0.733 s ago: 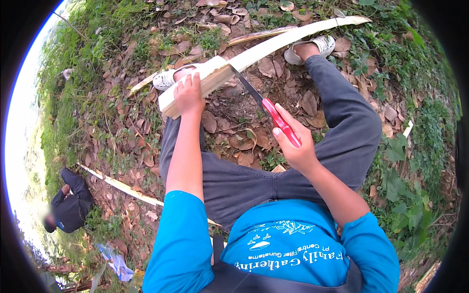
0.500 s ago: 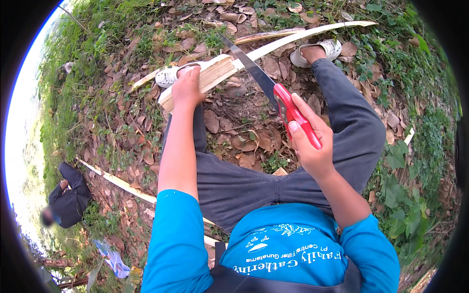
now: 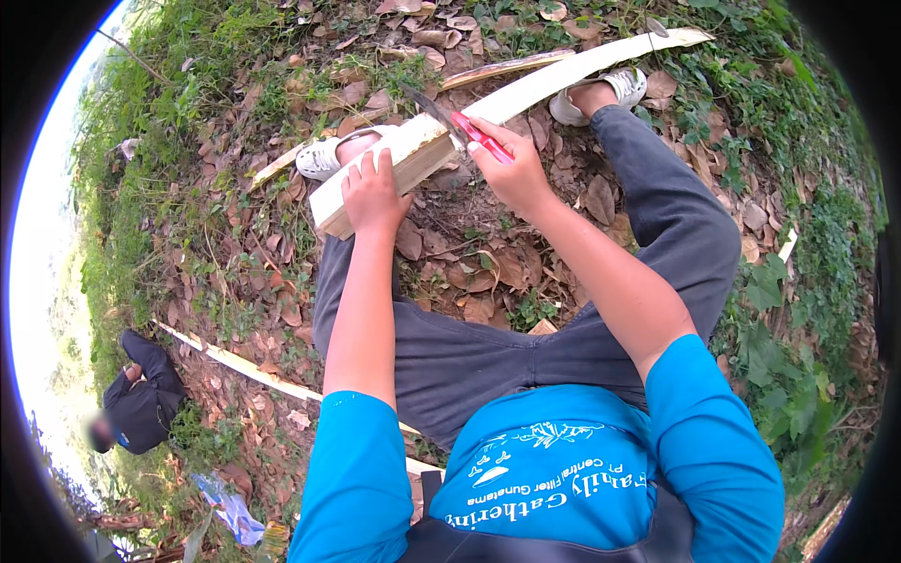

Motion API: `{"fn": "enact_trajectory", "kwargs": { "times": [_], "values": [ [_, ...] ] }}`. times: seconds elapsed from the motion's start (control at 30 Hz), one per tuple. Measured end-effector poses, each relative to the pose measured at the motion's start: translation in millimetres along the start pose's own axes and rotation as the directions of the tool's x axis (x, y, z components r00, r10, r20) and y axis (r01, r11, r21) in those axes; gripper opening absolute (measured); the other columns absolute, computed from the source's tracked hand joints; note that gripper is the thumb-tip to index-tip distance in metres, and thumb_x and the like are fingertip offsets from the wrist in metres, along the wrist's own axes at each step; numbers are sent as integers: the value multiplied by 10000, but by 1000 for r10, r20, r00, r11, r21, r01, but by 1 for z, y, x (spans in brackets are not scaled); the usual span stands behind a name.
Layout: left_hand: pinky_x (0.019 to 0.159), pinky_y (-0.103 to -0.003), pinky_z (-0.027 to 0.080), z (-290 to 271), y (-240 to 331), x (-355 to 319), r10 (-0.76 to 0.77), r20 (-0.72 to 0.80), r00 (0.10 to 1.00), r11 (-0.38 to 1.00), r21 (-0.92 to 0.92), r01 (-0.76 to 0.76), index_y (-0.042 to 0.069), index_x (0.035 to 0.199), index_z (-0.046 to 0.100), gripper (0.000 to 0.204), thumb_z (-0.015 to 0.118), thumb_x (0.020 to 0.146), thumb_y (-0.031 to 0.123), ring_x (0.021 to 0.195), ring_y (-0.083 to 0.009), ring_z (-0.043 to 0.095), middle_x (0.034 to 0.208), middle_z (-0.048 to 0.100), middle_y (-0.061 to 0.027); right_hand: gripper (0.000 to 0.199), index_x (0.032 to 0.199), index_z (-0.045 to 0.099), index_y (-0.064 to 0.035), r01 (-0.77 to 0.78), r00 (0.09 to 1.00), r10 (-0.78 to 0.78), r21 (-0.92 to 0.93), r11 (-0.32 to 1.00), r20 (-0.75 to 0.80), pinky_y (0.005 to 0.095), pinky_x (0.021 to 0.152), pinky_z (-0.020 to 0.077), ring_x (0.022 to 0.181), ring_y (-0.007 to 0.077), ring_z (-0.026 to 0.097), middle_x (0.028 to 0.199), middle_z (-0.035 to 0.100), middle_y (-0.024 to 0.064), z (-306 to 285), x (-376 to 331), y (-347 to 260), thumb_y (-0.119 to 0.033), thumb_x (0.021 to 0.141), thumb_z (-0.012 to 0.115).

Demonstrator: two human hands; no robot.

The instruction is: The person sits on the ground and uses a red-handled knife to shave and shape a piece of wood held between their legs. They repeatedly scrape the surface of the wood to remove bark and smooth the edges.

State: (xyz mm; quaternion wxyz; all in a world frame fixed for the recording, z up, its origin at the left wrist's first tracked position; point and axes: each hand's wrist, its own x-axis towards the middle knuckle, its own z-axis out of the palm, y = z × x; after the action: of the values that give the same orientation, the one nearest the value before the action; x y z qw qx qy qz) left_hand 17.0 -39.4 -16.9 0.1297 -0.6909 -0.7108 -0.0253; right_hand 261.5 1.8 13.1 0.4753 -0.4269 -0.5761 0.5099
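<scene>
I sit on leaf-strewn ground with my knees apart. My left hand [image 3: 374,192] presses down on the near end of a long pale split stalk [image 3: 526,94] that lies across my left foot and runs toward the upper right. My right hand [image 3: 511,169] grips a knife with a red handle [image 3: 481,137]. Its dark blade [image 3: 430,105] rests on the pale stalk, just beyond my left hand's fingers.
Dry brown leaves [image 3: 469,272] cover the ground between my legs. Another pale strip [image 3: 244,366] lies on the ground at the left. A person in dark clothes [image 3: 141,399] crouches at the lower left. Green weeds [image 3: 788,375] grow at the right.
My right hand has carried the knife up and away from my body, bringing the blade onto the stalk. My left hand still holds the stalk's near end.
</scene>
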Motion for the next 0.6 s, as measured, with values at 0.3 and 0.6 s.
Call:
{"fn": "enact_trajectory", "kwargs": {
  "times": [0.3, 0.6],
  "values": [
    [1099, -482, 488, -8, -32, 29, 60, 164, 985, 997, 38, -67, 163, 1490, 503, 1098, 957, 592, 602, 1361, -328, 570, 1413, 603, -135, 512, 1420, 630, 63, -71, 997, 72, -49, 996, 25, 335, 1001, 546, 1145, 264, 736, 1286, 739, 236, 3, 4, 7, -153, 958, 674],
    [1129, -535, 455, 0, -36, 46, -7, 418, 908, 965, -237, 116, 213, 1536, 453, 1143, 970, 588, 588, 1366, -366, 593, 1431, 638, -182, 496, 1427, 629, 41, -77, 996, 81, -118, 990, 28, 334, 1008, 540, 1150, 280, 735, 1290, 726, 241, -20, -40, -6, -151, 972, 680]
  ]
}}
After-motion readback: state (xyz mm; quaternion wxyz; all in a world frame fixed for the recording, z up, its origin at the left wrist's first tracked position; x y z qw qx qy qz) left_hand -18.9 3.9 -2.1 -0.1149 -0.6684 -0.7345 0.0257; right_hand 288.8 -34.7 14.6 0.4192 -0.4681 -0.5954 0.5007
